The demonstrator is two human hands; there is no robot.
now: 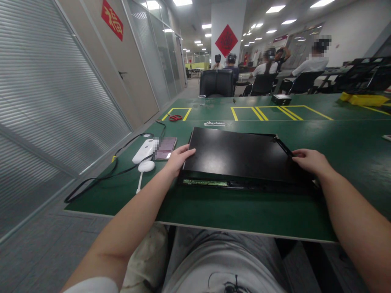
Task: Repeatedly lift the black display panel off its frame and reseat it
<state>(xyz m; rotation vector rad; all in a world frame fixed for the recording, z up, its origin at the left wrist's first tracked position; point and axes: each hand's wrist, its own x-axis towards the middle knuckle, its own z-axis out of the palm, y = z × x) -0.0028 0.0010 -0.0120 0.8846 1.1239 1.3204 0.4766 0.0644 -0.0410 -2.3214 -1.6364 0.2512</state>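
Observation:
A flat black display panel (238,154) lies tilted over a black frame (284,146) on the green table. Along the near edge, a strip of green circuit board (204,183) shows beneath it. My left hand (180,158) grips the panel's left edge, thumb on top and fingers at the side. At the right, my right hand (310,160) pinches the side of the black frame with thumb and forefinger. The panel's right edge sits askew from the frame, so a corner of the frame is exposed. The undersides of both are hidden.
Left of the panel are a phone (165,148), a white device (146,151), a small white round case (146,166) and a black cable (88,180). Red scissors (175,118), a plastic cup (202,99) and a black box (281,99) stand farther back. Several people sit beyond.

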